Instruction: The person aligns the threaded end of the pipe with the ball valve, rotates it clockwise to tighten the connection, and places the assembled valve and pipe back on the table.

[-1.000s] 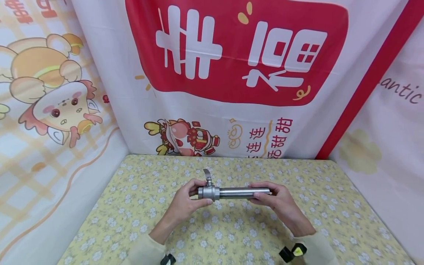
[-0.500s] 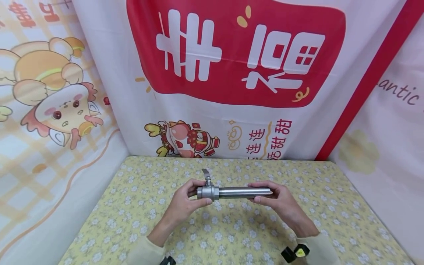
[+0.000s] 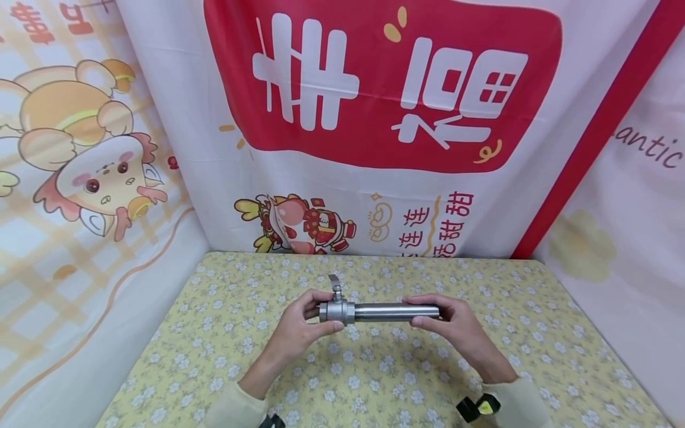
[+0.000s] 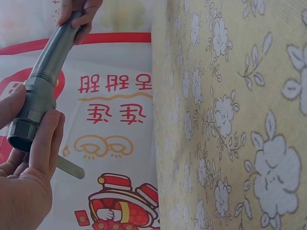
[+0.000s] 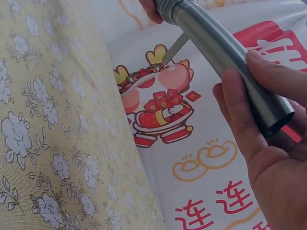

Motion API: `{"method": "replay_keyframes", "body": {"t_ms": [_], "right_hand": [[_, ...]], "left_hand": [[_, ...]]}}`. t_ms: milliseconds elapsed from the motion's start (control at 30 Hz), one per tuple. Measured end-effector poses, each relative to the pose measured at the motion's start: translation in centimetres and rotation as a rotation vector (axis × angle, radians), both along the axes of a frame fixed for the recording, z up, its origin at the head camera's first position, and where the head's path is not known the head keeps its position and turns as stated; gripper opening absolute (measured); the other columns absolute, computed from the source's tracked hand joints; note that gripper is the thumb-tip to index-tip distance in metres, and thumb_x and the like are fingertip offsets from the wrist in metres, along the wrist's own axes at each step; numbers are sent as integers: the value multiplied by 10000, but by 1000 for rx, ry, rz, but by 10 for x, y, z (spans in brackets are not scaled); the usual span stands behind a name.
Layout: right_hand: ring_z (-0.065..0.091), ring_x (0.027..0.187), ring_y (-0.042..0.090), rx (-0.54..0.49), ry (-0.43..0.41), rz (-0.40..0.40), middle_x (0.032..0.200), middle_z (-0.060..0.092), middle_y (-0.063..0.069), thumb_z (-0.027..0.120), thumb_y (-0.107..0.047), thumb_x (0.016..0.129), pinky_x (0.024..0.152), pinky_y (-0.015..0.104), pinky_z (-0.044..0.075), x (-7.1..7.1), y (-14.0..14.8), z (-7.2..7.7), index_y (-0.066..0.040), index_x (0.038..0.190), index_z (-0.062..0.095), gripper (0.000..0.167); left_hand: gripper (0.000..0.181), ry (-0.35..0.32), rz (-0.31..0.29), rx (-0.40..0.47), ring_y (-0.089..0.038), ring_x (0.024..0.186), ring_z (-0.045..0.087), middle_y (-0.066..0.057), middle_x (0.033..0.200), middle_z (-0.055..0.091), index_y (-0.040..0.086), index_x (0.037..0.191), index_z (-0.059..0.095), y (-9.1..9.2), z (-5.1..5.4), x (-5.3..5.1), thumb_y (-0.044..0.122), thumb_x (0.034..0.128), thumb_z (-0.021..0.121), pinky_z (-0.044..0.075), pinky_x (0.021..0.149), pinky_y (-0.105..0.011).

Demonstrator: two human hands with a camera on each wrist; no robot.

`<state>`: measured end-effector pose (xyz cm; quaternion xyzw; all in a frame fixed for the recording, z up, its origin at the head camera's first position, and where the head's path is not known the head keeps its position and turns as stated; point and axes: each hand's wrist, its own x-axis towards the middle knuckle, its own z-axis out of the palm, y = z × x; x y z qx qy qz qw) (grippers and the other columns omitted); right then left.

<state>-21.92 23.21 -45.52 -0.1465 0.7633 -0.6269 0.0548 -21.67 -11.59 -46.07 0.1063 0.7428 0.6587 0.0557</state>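
Note:
A steel ball valve [image 3: 337,311] with a flat lever handle [image 3: 335,282] is joined to a straight metal pipe [image 3: 393,312]. My left hand [image 3: 299,318] grips the valve body, thumb on the near side and fingers behind. Around the pipe's far right end, my right hand [image 3: 449,321] holds with thumb and fingers. The pipe lies level from left to right above the table, and the lever points away from me. In the left wrist view the threaded end of the pipe [image 4: 50,57] meets the valve. The right wrist view shows the pipe's open end [image 5: 278,122].
A yellow flowered cloth [image 3: 364,380] covers the table beneath the hands. Printed white and red curtains [image 3: 374,160] hang behind it and on both sides. A black strap device [image 3: 478,408] sits on the right sleeve.
Along the pipe's right end my right hand's fingers and thumb have shifted slightly. The valve and my left hand stay nearly where they were.

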Motion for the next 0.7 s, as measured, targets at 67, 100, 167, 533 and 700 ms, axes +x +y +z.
{"method": "replay_keyframes", "body": {"t_ms": [67, 100, 167, 533, 700], "right_hand": [[773, 1065, 169, 3, -2, -2, 1337, 773, 44, 823, -179, 992, 849, 299, 666, 0, 0, 1, -66, 1402, 727, 435], [775, 1062, 169, 3, -3, -3, 1330, 777, 42, 821, -180, 994, 850, 300, 667, 0, 0, 1, -62, 1401, 727, 434], [776, 1057, 168, 7, -6, -2, 1320, 780, 39, 817, -184, 998, 851, 300, 666, 0, 1, 2, -57, 1401, 726, 433], [793, 1037, 201, -14, -25, 17, 1335, 767, 100, 775, -180, 1033, 899, 375, 683, -1, 3, 2, 4, 1398, 707, 414], [796, 1034, 196, -48, -30, 9, 1304, 782, 36, 764, -173, 1041, 909, 391, 683, -1, 2, 0, 34, 1414, 685, 434]], "left_hand": [[594, 5, -3, -2, -338, 1255, 702, -181, 1432, 685, 86, 1384, 653, 0, -1, 0, 165, 869, 936, 657, 922, -296], [593, 9, -4, -4, -342, 1257, 700, -182, 1432, 684, 85, 1384, 652, 0, -1, 0, 162, 868, 936, 656, 925, -296], [593, 13, -7, -4, -345, 1259, 698, -183, 1434, 683, 82, 1381, 650, 0, -2, -1, 160, 868, 936, 655, 929, -297], [547, 26, -22, -44, -331, 1242, 697, -161, 1426, 686, 133, 1357, 677, 2, -4, 1, 213, 880, 934, 658, 896, -293], [558, 15, -5, -17, -327, 1236, 696, -164, 1425, 681, 127, 1369, 664, 3, -3, 2, 209, 884, 928, 662, 914, -313]]}}
